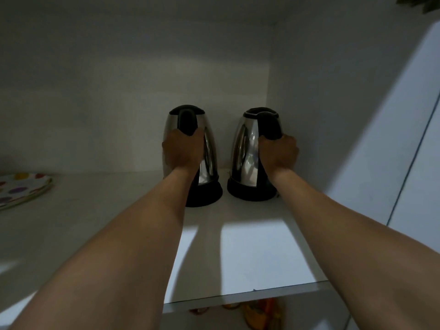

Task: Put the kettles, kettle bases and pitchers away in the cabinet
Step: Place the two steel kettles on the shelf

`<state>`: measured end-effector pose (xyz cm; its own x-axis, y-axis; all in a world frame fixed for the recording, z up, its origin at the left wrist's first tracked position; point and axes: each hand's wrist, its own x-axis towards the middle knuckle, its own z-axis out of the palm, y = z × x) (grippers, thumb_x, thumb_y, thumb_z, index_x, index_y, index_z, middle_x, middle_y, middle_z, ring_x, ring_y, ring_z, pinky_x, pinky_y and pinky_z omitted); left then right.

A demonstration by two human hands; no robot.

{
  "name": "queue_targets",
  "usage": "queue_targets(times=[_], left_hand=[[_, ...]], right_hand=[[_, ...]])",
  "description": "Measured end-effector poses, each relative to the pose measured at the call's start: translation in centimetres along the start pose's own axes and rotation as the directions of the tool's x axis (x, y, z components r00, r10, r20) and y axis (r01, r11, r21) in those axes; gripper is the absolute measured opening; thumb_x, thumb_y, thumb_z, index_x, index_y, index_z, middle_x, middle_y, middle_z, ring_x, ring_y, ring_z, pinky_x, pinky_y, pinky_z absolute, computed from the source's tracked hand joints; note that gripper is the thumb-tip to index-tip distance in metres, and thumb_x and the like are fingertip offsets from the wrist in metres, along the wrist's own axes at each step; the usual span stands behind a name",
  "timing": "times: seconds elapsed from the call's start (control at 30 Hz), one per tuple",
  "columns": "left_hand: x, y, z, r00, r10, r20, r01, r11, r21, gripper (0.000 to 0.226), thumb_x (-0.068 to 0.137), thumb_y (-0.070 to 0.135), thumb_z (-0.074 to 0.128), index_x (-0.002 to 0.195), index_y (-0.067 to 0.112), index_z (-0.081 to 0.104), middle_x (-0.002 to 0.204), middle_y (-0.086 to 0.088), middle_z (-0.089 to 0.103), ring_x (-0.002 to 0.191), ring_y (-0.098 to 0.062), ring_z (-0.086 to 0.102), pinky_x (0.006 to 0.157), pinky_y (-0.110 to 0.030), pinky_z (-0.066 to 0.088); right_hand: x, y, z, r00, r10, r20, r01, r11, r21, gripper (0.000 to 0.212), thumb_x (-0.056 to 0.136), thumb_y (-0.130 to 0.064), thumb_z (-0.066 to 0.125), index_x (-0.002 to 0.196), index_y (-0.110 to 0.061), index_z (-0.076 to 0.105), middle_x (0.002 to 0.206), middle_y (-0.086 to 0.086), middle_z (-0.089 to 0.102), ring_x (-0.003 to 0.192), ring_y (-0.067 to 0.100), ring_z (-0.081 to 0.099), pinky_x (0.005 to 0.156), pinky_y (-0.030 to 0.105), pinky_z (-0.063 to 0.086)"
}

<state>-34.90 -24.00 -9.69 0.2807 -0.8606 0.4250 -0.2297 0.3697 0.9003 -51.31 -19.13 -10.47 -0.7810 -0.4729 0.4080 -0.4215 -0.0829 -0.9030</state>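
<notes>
Two steel kettles with black lids and handles stand side by side at the back right of a white cabinet shelf [250, 246]. The left kettle [209, 151] rests on a black base [209, 194], and my left hand [182, 153] is closed around its handle. The right kettle [245, 148] sits on its own black base [250, 191], with my right hand [278, 154] gripping its handle. Both kettles are upright and close to the cabinet's right wall. No pitcher is in view.
A stack of white plates with coloured dots [22, 189] lies at the shelf's left edge. The open cabinet door [404, 163] stands at the right. Orange and yellow items [257, 310] show dimly on the shelf below.
</notes>
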Motion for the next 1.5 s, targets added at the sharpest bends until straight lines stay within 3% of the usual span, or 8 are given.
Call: queue_targets(times=[0.3, 0.43, 0.63, 0.73, 0.8, 0.93, 1.13, 1.5], left_hand=[[-0.7, -0.8, 1.0, 0.996, 0.034, 0.081, -0.038, 0.999, 0.037, 0.031, 0.085, 0.025, 0.063, 0.060, 0.014, 0.049, 0.059, 0.002, 0.055, 0.051, -0.012, 0.053, 0.044, -0.020, 0.038], [-1.0, -2.0, 0.9, 0.997, -0.037, 0.065, 0.035, 0.999, 0.029, 0.021, 0.082, 0.025, 0.063, 0.079, 0.005, 0.064, 0.070, -0.006, 0.067, 0.058, -0.018, 0.064, 0.047, -0.020, 0.045], [-2.9, -3.7, 1.0, 0.996, -0.091, 0.016, 0.088, 0.983, 0.161, 0.038, 0.079, 0.031, 0.072, 0.106, 0.004, 0.066, 0.102, -0.010, 0.067, 0.099, -0.029, 0.064, 0.077, -0.030, 0.049], [-4.2, -5.6, 1.0, 0.988, -0.157, 0.006, 0.148, 0.943, 0.297, 0.050, 0.079, 0.034, 0.073, 0.122, 0.010, 0.063, 0.127, -0.020, 0.052, 0.116, -0.039, 0.052, 0.093, -0.037, 0.046], [-4.7, -7.1, 1.1, 0.974, -0.222, 0.045, 0.203, 0.942, 0.266, 0.054, 0.079, 0.031, 0.074, 0.129, 0.016, 0.059, 0.132, -0.020, 0.048, 0.116, -0.039, 0.053, 0.090, -0.034, 0.045], [-4.7, -8.4, 1.3, 0.984, -0.160, 0.081, 0.145, 0.976, 0.161, 0.057, 0.078, 0.022, 0.079, 0.130, 0.011, 0.058, 0.126, -0.016, 0.064, 0.115, -0.034, 0.061, 0.081, -0.027, 0.041], [-3.0, -9.2, 2.5, 0.991, -0.111, 0.069, 0.102, 0.988, 0.119, 0.055, 0.076, 0.017, 0.081, 0.126, 0.007, 0.059, 0.124, -0.016, 0.065, 0.117, -0.035, 0.060, 0.086, -0.030, 0.044], [-0.6, -10.5, 6.8, 0.996, -0.088, 0.030, 0.084, 0.991, 0.099, 0.050, 0.078, 0.014, 0.079, 0.123, 0.002, 0.059, 0.117, -0.021, 0.066, 0.109, -0.036, 0.062, 0.082, -0.033, 0.046]], right_hand=[[1.1, 1.1, 0.9, 0.996, 0.052, 0.071, -0.055, 0.998, 0.043, 0.028, 0.082, -0.025, 0.064, 0.093, -0.001, 0.071, 0.091, 0.016, 0.072, 0.084, 0.031, 0.069, 0.064, 0.029, 0.047], [1.2, 1.7, 0.9, 0.993, 0.035, 0.115, -0.040, 0.998, 0.043, 0.023, 0.082, -0.028, 0.065, 0.086, -0.005, 0.066, 0.088, 0.017, 0.072, 0.082, 0.034, 0.071, 0.070, 0.042, 0.060], [-0.5, 4.5, 0.3, 0.989, 0.063, 0.137, -0.057, 0.997, -0.044, 0.033, 0.084, -0.026, 0.071, 0.110, -0.005, 0.069, 0.108, 0.018, 0.071, 0.101, 0.034, 0.068, 0.071, 0.028, 0.045], [-1.6, 7.0, 0.8, 0.979, 0.156, 0.129, -0.140, 0.982, -0.124, 0.043, 0.079, -0.036, 0.074, 0.111, -0.008, 0.071, 0.111, 0.017, 0.071, 0.106, 0.036, 0.067, 0.077, 0.032, 0.050], [-2.4, 8.2, 1.3, 0.972, 0.189, 0.141, -0.167, 0.974, -0.152, 0.056, 0.072, -0.042, 0.077, 0.117, -0.011, 0.068, 0.116, 0.017, 0.068, 0.113, 0.037, 0.062, 0.089, 0.040, 0.053], [-2.7, 9.2, 2.1, 0.974, 0.192, 0.121, -0.176, 0.975, -0.136, 0.067, 0.068, -0.035, 0.083, 0.127, -0.014, 0.059, 0.125, 0.016, 0.062, 0.121, 0.037, 0.055, 0.100, 0.046, 0.047], [-1.5, 10.4, 2.9, 0.974, 0.175, 0.142, -0.180, 0.983, 0.025, 0.066, 0.069, -0.024, 0.086, 0.129, -0.018, 0.059, 0.122, 0.009, 0.067, 0.112, 0.030, 0.063, 0.089, 0.034, 0.050], [2.1, 11.2, 5.4, 0.984, 0.148, 0.096, -0.149, 0.989, 0.005, 0.061, 0.072, -0.016, 0.085, 0.128, -0.010, 0.060, 0.124, 0.013, 0.067, 0.114, 0.031, 0.062, 0.080, 0.024, 0.038]])
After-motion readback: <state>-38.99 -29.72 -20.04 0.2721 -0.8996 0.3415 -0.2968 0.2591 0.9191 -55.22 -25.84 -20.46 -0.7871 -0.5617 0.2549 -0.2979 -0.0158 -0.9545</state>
